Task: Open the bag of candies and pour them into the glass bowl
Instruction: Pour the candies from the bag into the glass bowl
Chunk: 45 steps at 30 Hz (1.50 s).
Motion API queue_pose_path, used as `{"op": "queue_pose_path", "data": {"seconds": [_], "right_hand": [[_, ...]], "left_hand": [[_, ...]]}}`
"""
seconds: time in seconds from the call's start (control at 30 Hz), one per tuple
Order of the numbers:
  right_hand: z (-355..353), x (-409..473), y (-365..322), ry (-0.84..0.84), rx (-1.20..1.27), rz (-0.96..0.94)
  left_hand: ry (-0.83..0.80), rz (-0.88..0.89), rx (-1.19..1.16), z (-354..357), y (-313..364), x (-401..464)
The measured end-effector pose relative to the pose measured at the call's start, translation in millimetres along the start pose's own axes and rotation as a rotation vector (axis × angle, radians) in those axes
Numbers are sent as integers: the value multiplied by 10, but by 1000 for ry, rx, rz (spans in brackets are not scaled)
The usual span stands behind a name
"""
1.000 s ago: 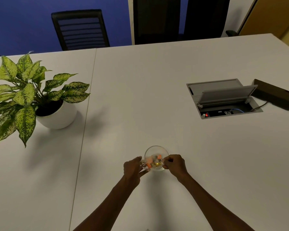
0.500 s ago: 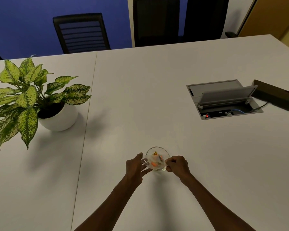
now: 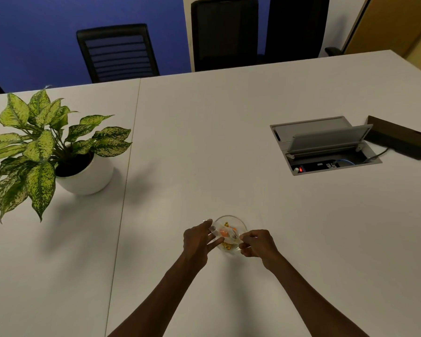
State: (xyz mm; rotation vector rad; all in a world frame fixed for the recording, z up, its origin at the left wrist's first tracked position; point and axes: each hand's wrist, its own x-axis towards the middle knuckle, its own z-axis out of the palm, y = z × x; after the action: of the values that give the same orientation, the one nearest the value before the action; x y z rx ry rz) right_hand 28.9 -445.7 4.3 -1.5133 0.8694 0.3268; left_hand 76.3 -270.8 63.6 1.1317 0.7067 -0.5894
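Observation:
A small glass bowl (image 3: 241, 223) stands on the white table (image 3: 229, 147) near its front edge. Yellow candies (image 3: 226, 246) lie in its bottom. Over the bowl hangs a clear plastic candy bag (image 3: 225, 232) with orange candies showing inside. My left hand (image 3: 197, 240) pinches the bag's left end, its fingers partly spread. My right hand (image 3: 258, 243) is closed on the bag's right end. The bag lies roughly level across the bowl's mouth, and whether it is open cannot be told.
A potted plant in a white pot (image 3: 88, 176) stands at the left. At the right, an open cable hatch (image 3: 323, 144) is set into the table, with a dark box (image 3: 399, 141) beside it. Black chairs (image 3: 117, 52) line the far edge.
The bag has shifted over the bowl between my hands, and yellow candies now show in the bowl's bottom. The view has tilted slightly downward.

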Motion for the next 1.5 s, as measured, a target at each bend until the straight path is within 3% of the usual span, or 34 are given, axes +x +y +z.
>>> {"op": "queue_pose_path", "data": {"seconds": [0.2,0.57,0.97,1.07,1.2,1.3,1.5], "right_hand": [[-2,-29,-35,-37,32,14],[-15,38,-6,57,46,-126],[-154,5,-130,29,232,-193],[-131,-12,-192,4,296,-220],[-73,-78,-270,-154,522,-143],[34,-139,-303,-218,470,-134],[69,-173,-385,-139,283,-215]], "left_hand": [[-41,-2,30,7,26,3],[147,32,102,-85,22,60],[253,121,26,-146,-86,136],[199,118,-54,-129,-79,112],[48,89,-193,-109,-16,78],[-20,77,-285,-78,-2,58],[-41,59,-280,-87,-15,58]]}}
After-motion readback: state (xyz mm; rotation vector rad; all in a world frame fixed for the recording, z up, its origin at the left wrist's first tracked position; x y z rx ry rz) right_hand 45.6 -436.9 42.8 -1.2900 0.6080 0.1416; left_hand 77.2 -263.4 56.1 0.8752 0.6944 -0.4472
